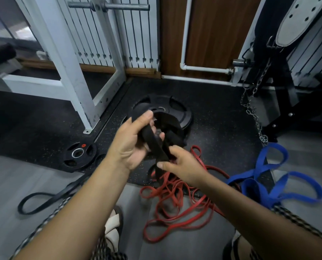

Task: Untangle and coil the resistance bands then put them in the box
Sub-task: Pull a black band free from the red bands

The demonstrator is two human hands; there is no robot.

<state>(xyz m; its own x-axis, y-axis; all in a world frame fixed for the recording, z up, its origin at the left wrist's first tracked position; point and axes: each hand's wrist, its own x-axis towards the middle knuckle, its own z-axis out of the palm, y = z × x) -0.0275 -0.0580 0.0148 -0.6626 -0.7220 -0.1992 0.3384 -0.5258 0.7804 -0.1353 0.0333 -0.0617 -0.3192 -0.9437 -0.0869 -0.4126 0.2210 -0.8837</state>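
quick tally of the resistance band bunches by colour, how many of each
black: 2, the wide black band held by the left hand and right hand, plus the thin black loop
red: 1, the red tangle
blue: 1, the blue bunch
total: 4; single bands inside the tangles cannot be counted

Bare forearms; black-white patterned garment; 2 white sandals, black straps.
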